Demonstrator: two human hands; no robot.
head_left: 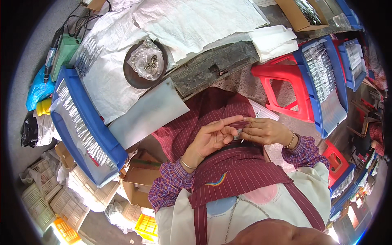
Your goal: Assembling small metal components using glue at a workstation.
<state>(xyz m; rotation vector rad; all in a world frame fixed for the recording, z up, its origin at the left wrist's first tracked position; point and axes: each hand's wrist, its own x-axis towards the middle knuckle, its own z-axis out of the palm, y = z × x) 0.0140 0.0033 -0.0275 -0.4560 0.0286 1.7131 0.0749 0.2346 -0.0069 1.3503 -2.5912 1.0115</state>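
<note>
My two hands meet over my lap, above a maroon pinstriped apron (241, 163). My left hand (212, 136) has its index finger stretched toward the other hand, while its thumb and remaining fingers curl inward. Facing it, my right hand (261, 131) is closed, its fingertips pinched together. A small shiny, pale piece (237, 136) shows between the hands at the right fingertips; its kind is too small to make out. Whether the left fingers also grip it is partly hidden.
Ahead, a white-cloth-covered bench bears a dark round bowl (136, 78) with a plastic bag of small metal parts. A translucent sheet (153, 112) overhangs its edge. Blue trays of shiny pieces stand left (108, 141) and right (341, 96), the latter on a red stool (265, 73).
</note>
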